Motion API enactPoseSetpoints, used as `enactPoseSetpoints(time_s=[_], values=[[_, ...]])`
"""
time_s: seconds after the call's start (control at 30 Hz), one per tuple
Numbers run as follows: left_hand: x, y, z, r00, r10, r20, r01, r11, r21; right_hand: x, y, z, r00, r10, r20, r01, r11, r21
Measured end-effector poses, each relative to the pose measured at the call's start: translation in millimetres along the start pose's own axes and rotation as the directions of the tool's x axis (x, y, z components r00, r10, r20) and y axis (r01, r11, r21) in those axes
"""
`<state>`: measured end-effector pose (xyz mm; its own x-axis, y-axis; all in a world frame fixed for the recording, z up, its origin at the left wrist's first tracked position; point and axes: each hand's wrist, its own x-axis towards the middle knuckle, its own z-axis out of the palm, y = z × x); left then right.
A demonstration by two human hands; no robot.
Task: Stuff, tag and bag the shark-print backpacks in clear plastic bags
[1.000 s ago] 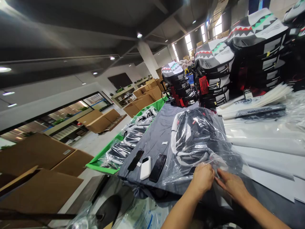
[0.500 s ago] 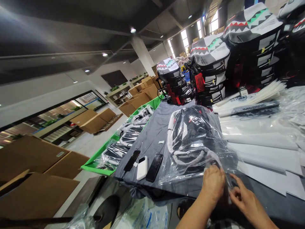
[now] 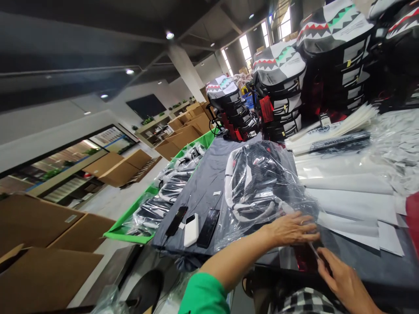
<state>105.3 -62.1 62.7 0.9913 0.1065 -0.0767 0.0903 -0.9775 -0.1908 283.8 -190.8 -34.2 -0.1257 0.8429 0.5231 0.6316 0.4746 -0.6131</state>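
Observation:
A black backpack (image 3: 266,176) with white straps lies on the table inside a clear plastic bag (image 3: 225,229). My left hand (image 3: 294,229) rests on the bag's near right end, palm down, with its fingers stretched out to the right. My right hand (image 3: 343,277) is just below and to the right, its thumb and fingers pinched on the edge of the plastic bag. Something red and shiny (image 3: 304,257) shows under the left hand; I cannot make out what it is.
Two dark phones and a white power bank (image 3: 191,230) lie on the grey cloth (image 3: 209,174) at left. Beyond the edge stands a green bin (image 3: 127,237) of bagged packs. Stacked backpacks (image 3: 278,74) stand behind; plastic sleeves (image 3: 350,196) lie right. Cardboard boxes (image 3: 42,279) are on the floor.
My left hand has opened from a closed grip and turned palm down, its forearm now reaching across from the left. The right hand has closed in on the bag's edge. The view has shifted slightly.

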Motion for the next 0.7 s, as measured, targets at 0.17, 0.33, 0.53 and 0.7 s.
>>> enactPoseSetpoints(time_s=[0.17,0.33,0.53,0.7], values=[[40,-14,1.6,0.932,0.255,0.259,-0.171,0.937,-0.305,-8,-9,-7,0.973,-0.228,-0.024,0.225,0.970,-0.093],[25,6,1.7,0.934,0.156,0.320,-0.047,0.945,-0.324,2,-16,-31,0.938,-0.277,0.208,0.263,0.960,0.090],[-12,16,-28.0,0.951,-0.076,0.300,0.205,0.880,-0.428,102,4,-36,0.956,-0.293,-0.016,0.265,0.885,-0.384],[-27,1,-28.7,0.894,-0.447,0.025,0.408,0.791,-0.456,180,20,-32,0.971,-0.200,-0.134,0.163,0.956,-0.242]])
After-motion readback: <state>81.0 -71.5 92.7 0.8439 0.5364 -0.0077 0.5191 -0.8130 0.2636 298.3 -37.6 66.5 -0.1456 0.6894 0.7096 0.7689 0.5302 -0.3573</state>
